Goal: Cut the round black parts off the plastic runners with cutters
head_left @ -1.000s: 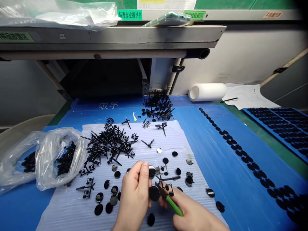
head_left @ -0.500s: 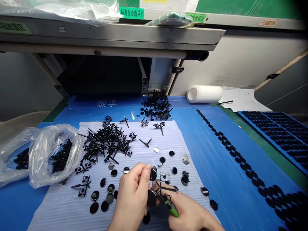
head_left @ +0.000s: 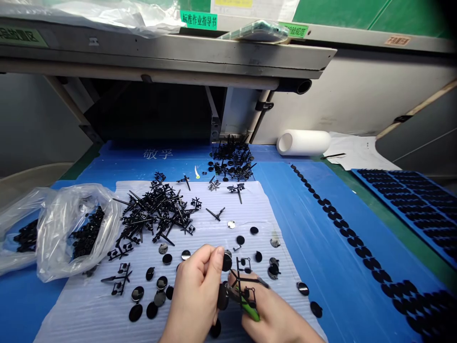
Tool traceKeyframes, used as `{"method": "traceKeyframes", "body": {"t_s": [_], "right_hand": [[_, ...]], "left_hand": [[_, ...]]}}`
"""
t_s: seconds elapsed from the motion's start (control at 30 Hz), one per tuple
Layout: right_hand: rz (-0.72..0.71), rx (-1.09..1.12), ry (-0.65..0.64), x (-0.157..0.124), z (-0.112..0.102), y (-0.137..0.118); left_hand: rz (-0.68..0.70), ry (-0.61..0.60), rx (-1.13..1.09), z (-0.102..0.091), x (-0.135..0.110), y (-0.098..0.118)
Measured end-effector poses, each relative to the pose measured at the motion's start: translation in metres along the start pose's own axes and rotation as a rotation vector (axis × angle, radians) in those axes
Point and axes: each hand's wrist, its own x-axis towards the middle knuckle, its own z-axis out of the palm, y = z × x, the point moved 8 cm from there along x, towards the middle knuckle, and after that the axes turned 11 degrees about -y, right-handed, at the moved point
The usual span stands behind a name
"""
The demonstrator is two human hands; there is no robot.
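Observation:
My left hand [head_left: 193, 293] is closed, thumb and fingers pinching a black plastic sprue [head_left: 239, 269] with round glossy discs [head_left: 223, 296] still on its branches. Wrapped round a pair of green-handled nippers [head_left: 250, 309], my right hand [head_left: 273, 307] sits low, just right of the left. The nippers' dark jaws are by the lower disc, partly hidden by the sprue. Below and around my hands, loose black discs [head_left: 137, 293] are scattered over a white foam sheet [head_left: 89, 305]. A heap of bare black sprues [head_left: 157, 209] lies farther back on that sheet.
Clear plastic bags [head_left: 53, 257] of small black parts stand at the left. Another dark pile [head_left: 233, 157] lies at the back. Rows of discs [head_left: 352, 240] run down the blue mat at right, beside a filled blue tray [head_left: 403, 209]. A white roll [head_left: 303, 143] rests behind.
The sprue has turned slightly between my hands, and the nippers with my right hand have shifted a little left and down. My left hand keeps its grip.

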Motion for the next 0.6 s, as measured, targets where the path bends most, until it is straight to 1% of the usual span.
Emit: {"method": "traceKeyframes", "body": {"t_s": [0.07, 0.17, 0.27, 0.33, 0.47, 0.6], "right_hand": [[0.022, -0.006, 0.046, -0.001, -0.002, 0.004], [0.056, -0.026, 0.158, -0.002, -0.008, 0.009], [0.083, -0.058, 0.245, -0.003, -0.015, 0.011], [0.097, -0.073, 0.26, -0.001, -0.018, 0.011], [0.113, -0.1, 0.218, 0.006, -0.019, 0.009], [0.096, -0.099, 0.254, 0.011, -0.021, 0.002]], "left_hand": [[0.0, 0.021, -0.073, -0.001, 0.001, -0.002], [0.015, 0.068, -0.202, -0.004, 0.002, -0.006], [0.023, 0.062, -0.309, -0.005, 0.002, -0.009], [0.03, 0.036, -0.376, -0.005, 0.002, -0.011], [0.04, 0.03, -0.523, -0.007, 0.001, -0.014], [0.038, 0.036, -0.558, -0.006, 0.002, -0.017]]}}
